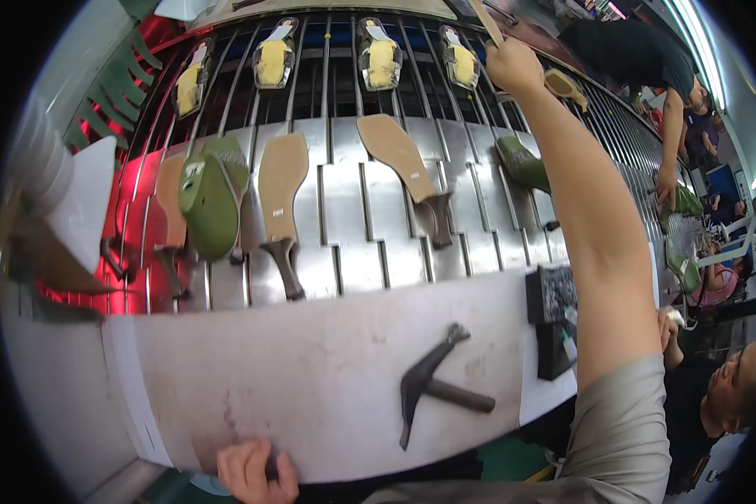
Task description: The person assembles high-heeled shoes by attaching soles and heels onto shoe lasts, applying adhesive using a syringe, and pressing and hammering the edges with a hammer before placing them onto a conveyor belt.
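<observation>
My right arm stretches far across the rack, and my right hand (pixel 514 65) is closed on a thin tan piece (pixel 485 21) seen nearly edge-on; its full shape is cut off. My left hand (pixel 258 472) rests at the near edge of a pale work board (pixel 311 370), fingers slightly bent and apart, holding nothing. On the board lies a dark hammer (pixel 433 386), handle pointing right. Tan soles with dark heels (pixel 284 172) lie on the metal slats beyond. A green shoe (pixel 210 202) sits tilted among them at the left; another green shoe (pixel 522 164) is partly behind my forearm.
Several shoe forms with yellow pads (pixel 380 63) stand along the far bars. A black box (pixel 552 294) sits at the board's right end. White stacked cups or bowls (pixel 38 151) are at far left. Co-workers (pixel 722 395) are at the right, one reaching toward green shoes (pixel 683 269).
</observation>
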